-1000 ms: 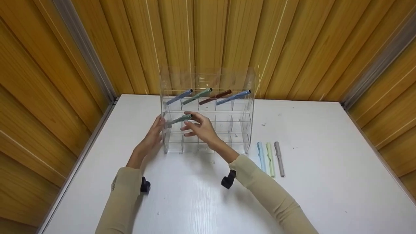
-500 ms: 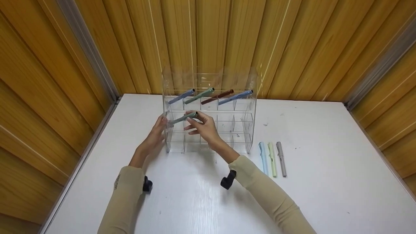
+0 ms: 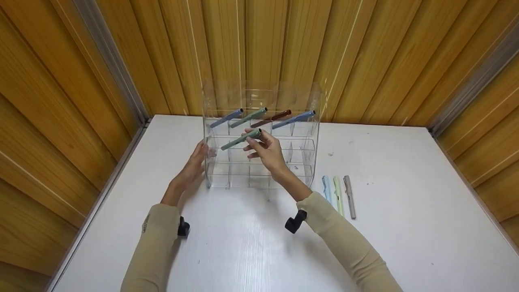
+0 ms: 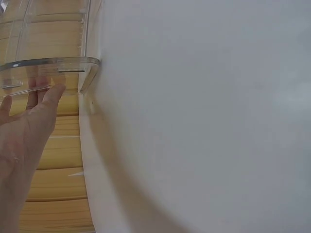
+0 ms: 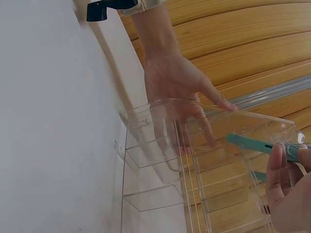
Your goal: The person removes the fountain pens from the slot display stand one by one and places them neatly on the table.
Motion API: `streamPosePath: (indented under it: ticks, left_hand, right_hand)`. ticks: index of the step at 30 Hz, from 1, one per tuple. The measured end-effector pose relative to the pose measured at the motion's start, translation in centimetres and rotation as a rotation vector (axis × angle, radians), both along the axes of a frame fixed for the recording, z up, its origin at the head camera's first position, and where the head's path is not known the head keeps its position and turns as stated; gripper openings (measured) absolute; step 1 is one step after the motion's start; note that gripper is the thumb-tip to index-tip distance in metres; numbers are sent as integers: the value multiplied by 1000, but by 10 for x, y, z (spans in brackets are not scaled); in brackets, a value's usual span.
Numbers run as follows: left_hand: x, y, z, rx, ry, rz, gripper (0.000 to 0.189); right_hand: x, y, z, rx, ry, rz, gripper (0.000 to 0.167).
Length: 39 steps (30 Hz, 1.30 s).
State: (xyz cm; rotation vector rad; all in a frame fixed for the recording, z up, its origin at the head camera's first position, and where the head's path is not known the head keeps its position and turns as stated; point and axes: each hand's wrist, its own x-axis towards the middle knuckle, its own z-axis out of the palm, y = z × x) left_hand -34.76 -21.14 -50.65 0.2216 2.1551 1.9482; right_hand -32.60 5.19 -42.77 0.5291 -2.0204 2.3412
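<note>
In the head view a clear acrylic pen rack (image 3: 259, 177) stands on the white table. My right hand (image 3: 269, 152) pinches a green pen (image 3: 239, 140) near its upper end, in front of the middle tier. The pen slants, its lower end pointing left. My left hand (image 3: 194, 165) rests against the rack's left side panel, and its fingers (image 5: 206, 128) show through the plastic in the right wrist view. Blue, green, dark red and blue pens lean in the top row, the red one (image 3: 271, 118) third from the left.
Right of the rack, a light blue pen (image 3: 326, 188), a pale green pen (image 3: 338, 192) and a grey-brown pen (image 3: 349, 198) lie side by side on the table (image 3: 405, 211). A wood-patterned wall (image 3: 259, 48) stands close behind the rack.
My right hand has moved right and slightly up with the green pen, whose lower end has come away from the left side of the middle tier. The left hand stays on the side panel.
</note>
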Motion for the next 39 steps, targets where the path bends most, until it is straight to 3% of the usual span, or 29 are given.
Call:
streamPosePath:
  ticks: [7,15,25,32,39]
  left_hand:
    - [-6,3,1,21,-8,-6,76]
    - [-10,1,4,45,-22,7,72]
    - [-17,6,12,9,-2,65,79]
    - [-20,10,12,-11,35,112,67]
    - [-18,8,12,-3,42,72,67]
  right_hand:
    - [-2,18,8,-16,63,-47,33]
    - [1,40,20,-33,78,-92,33]
    - [4,62,28,-67,35,-106,38]
    - [12,83,30,-17,3,-115,44]
    - [16,108,31,22,-15,-147,46]
